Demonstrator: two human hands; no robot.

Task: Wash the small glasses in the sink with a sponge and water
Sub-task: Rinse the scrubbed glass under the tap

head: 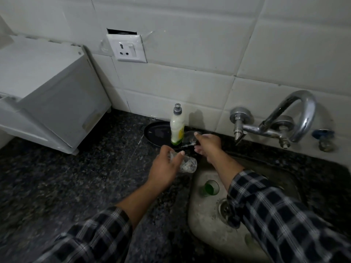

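Fingers of your left hand curl round the sudsy glass beside the sink, can't tell if your right hand grips anything near the soap bottle, so scrub over that sink.

The left hand hovers just left of the sink, near its far left corner, back of the hand up, with thumb and fingers curled round a clear glass held on its side. Its bare forearm runs back to the checked left sleeve. The right arm crosses above the sink, its right sleeve ending over the basin. The right hand reaches past the sink's far left corner, thumb forward, fingers bent down; whether it grips anything cannot be told
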